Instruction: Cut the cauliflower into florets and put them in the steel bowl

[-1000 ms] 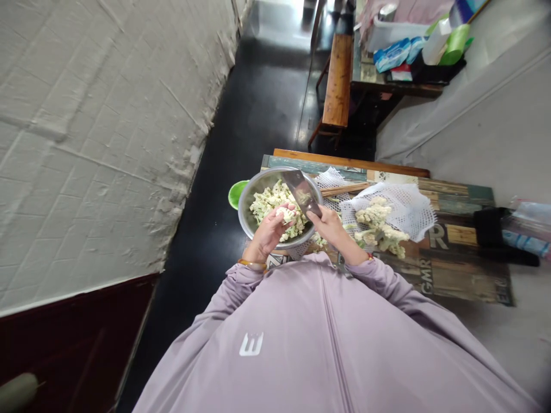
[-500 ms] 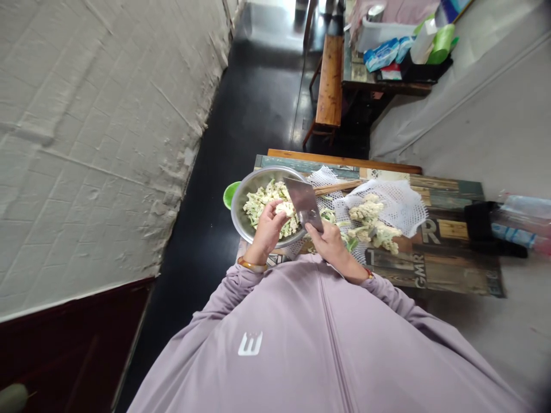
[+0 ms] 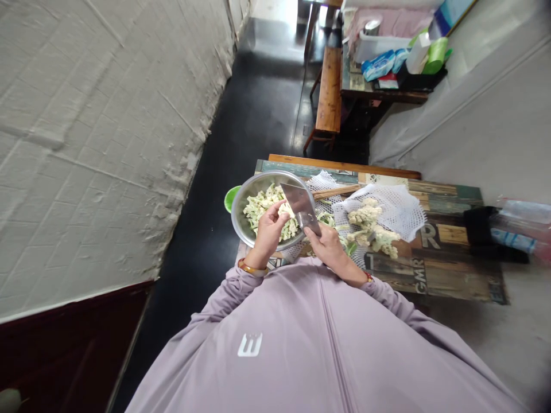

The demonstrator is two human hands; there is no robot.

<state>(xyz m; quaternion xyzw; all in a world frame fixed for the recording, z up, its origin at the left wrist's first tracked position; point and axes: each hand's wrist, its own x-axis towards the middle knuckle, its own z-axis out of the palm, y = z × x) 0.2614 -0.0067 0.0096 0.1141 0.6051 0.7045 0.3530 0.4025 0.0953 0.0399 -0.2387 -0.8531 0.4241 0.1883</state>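
Observation:
My left hand is closed on a cauliflower floret held over a steel bowl full of cut cauliflower pieces. My right hand grips the handle of a cleaver, whose wide blade stands over the bowl against the floret. Right of the bowl, larger cauliflower pieces lie on white mesh netting spread over a painted wooden table. Wooden chopsticks rest on the netting behind the cleaver.
A green bowl peeks out left of the steel bowl. A black object and plastic bottles sit at the table's right end. Beyond stand a wooden bench and a cluttered table. A grey wall runs along the left.
The cleaver blade has turned more upright and come nearer to the floret in my left hand. Both hands stay over the bowl; the view has shifted slightly.

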